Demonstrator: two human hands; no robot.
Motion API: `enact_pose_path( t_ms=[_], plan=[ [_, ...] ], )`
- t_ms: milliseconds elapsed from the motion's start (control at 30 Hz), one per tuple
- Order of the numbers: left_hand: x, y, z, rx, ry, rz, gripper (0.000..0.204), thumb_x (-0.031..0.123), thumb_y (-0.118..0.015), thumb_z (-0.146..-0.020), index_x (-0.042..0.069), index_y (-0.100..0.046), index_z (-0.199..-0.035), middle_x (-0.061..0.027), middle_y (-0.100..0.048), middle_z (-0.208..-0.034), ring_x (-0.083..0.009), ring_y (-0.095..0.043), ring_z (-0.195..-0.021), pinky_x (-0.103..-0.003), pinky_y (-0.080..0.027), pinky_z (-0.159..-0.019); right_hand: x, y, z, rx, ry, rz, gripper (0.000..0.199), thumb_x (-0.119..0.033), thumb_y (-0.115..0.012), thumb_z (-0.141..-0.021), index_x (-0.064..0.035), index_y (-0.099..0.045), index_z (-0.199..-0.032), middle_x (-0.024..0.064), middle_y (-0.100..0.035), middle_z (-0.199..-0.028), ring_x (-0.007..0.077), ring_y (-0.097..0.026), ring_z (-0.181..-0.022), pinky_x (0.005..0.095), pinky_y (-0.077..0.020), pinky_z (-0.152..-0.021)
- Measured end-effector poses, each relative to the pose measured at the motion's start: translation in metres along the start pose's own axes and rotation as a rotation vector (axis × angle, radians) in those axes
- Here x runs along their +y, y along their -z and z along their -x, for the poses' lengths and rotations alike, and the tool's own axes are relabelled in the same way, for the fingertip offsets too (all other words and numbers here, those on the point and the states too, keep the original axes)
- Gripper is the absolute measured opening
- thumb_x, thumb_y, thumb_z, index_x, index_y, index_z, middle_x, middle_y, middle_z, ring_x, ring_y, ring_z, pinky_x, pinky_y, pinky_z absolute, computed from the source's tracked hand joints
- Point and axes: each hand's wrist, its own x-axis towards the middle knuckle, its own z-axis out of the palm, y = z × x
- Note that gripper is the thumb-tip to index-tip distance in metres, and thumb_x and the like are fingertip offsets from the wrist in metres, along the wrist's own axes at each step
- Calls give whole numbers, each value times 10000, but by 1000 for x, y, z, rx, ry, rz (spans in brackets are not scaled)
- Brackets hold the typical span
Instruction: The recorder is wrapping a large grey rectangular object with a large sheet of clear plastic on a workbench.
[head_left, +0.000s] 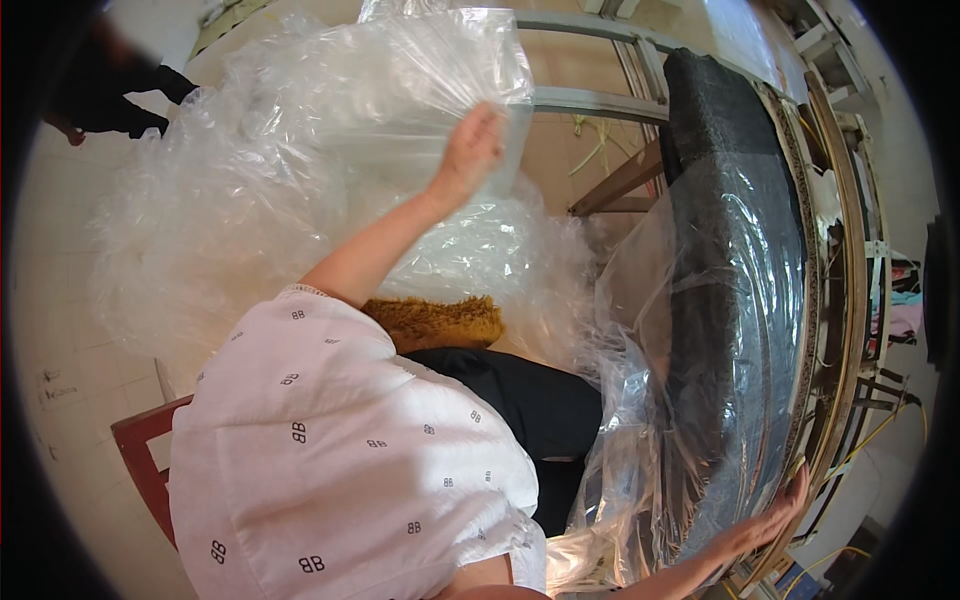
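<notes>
My left hand (472,152) is raised and closed on a clear plastic sheet (440,75), which gathers into creases at my fingers. More of the plastic spreads in a loose heap below and left of that hand. My right hand (785,512) lies at the lower right with its fingers stretched along the edge of a long frame (850,250). Beside it is a long black padded piece (700,330), partly covered by clear plastic film that also hangs down toward my knees. What lies under my right fingers is hidden.
I sit on a red chair (150,470) with a brown furry cushion (440,320) by my leg. Metal rails (600,103) and a slanted brown beam (625,182) stand beyond. Another person (130,85) is at the far left. A yellow cable (870,440) runs at the right.
</notes>
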Motion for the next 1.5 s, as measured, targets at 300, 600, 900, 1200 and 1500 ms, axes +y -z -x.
enact_pose_path(
  t_ms=[300, 600, 900, 1200, 1500],
  plan=[
    [52, -94, 165, -989, 348, 368, 144, 216, -454, -957, 73, -468, -958, 49, -396, -841, -52, -403, -829, -217, -367, -733, -155, -182, 3, -877, -440, -1077, 541, -346, -500, -907, -16, -386, -1320, 121, -464, -1274, 223, -478, -1149, 338, -387, -941],
    [113, -78, 111, -868, -377, -217, 155, 99, -554, -827, 70, -506, -971, -108, -549, -877, -235, -590, -775, -331, -469, -694, -123, -156, -11, -736, -509, -1025, 286, -197, -519, -870, -70, -603, -1111, -111, -411, -643, -17, -322, -548, 154, -221, -468],
    [62, -73, 70, -1002, -345, -745, 178, 205, -447, -880, 57, -532, -931, -164, -573, -858, -363, -566, -793, -442, -451, -699, -100, -71, -4, -1317, -153, -1127, 424, -310, -626, -818, -3, -601, -1109, 55, -583, -758, 85, -471, -570, 225, -405, -532],
    [147, -174, 281, -1852, -516, 236, 148, 153, -500, -866, 39, -475, -959, -118, -491, -807, -298, -574, -642, -386, -455, -507, -156, -137, 17, -1392, -9, -1121, 576, -291, -563, -875, -9, -370, -1339, 66, -597, -1011, 77, -519, -745, 226, -435, -652],
    [169, -211, 201, -1664, -593, 90, 622, 155, -678, -749, 75, -382, -1289, -85, -464, -991, -236, -510, -863, -331, -466, -695, -69, 112, 162, -422, -710, -687, 260, -133, -463, -900, 21, -612, -1047, 76, -597, -865, 138, -534, -765, 237, -445, -683]
  ],
)
